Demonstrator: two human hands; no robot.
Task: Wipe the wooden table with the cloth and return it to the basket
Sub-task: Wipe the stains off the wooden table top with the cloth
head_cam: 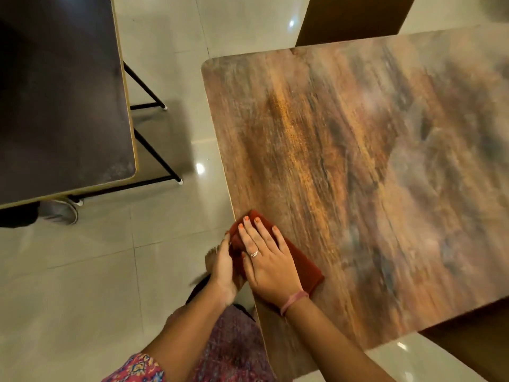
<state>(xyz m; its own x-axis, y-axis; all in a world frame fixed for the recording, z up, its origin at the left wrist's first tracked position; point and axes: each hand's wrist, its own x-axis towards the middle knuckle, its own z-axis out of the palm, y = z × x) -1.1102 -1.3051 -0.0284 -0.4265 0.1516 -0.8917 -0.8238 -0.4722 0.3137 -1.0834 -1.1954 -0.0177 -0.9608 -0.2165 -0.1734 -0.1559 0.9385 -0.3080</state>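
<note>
The wooden table [358, 161] fills the right half of the view. A folded rust-red cloth [305, 268] lies on it at its left edge, near me. My right hand [265, 260] presses flat on the cloth, fingers straight and spread. My left hand [223, 268] is cupped against the table's edge beside the cloth and touches the cloth's overhanging end; its fingertips are hidden. No basket is in view.
A dark-topped table [60, 106] with thin black metal legs [157, 164] stands to the left across a strip of pale tiled floor [96, 271]. A shoe [62, 213] shows under it. A brown chair back [352, 17] stands behind the wooden table.
</note>
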